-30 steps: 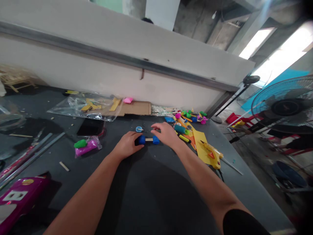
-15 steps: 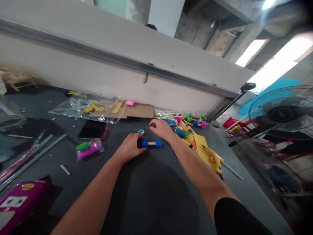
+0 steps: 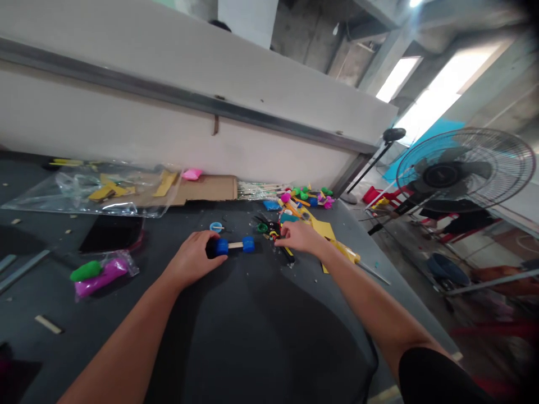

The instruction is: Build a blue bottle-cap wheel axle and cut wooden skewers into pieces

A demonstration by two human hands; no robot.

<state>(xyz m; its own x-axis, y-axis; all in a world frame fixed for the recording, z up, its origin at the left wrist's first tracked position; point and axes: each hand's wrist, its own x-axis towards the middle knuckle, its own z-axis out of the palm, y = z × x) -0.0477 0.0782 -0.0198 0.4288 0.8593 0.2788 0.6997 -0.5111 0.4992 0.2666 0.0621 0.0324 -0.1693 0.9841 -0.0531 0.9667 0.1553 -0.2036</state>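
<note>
My left hand (image 3: 191,261) is closed around the left end of a dumbbell-shaped piece: two blue ends (image 3: 248,244) joined by a flat wooden stick (image 3: 236,246). It lies low over the dark table. Just behind it sits a small light-blue ring (image 3: 216,227) with a stick across it. My right hand (image 3: 301,237) hovers at a cluster of small tools, thumb and forefinger apart. Beneath its fingertips is a black tool with yellow and red parts (image 3: 287,253), partly hidden. A green ring (image 3: 261,228) lies left of these fingers.
Left are a phone (image 3: 112,233) and a bagged purple lump (image 3: 101,283) with a green one (image 3: 86,271). Behind lie a clear plastic bag (image 3: 80,196), cardboard (image 3: 210,189) and colourful small pieces (image 3: 311,195). A standing fan (image 3: 442,174) is beyond the table's right edge.
The view has swung right. My right hand has moved right and toward me, from beside the light-blue ring to the black tool. My left hand still grips the blue-ended piece.
</note>
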